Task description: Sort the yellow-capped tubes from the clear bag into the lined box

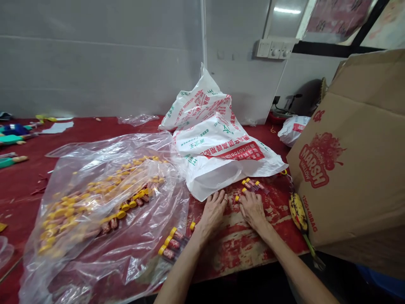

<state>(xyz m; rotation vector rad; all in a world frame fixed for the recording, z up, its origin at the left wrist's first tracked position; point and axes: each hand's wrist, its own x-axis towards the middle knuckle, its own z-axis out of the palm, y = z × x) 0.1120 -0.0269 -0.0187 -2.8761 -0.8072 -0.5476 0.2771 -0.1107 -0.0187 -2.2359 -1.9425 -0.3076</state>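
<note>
My left hand (214, 211) rests on the worn red table, fingers slightly spread at the front edge of a white printed sack (221, 145); nothing shows in its grasp. To its right, my right hand (253, 207) has its fingers bent over small yellow-capped tubes (237, 198) with dark labels, their bodies partly hidden under it. Just beyond those fingers lie several similar tubes (252, 184). Beside my left forearm is a row of yellow-capped tubes (172, 242), partly covered by the arm. A large clear plastic bag (133, 257) on the left holds many more of them.
A tall cardboard box (354, 169) stands at the right, with a spotted banana (298, 213) hanging against it. Green and blue figures (12, 139) lie at the far left. Wall switches (274, 49) sit above, and a small white bag (292, 130) is behind the box.
</note>
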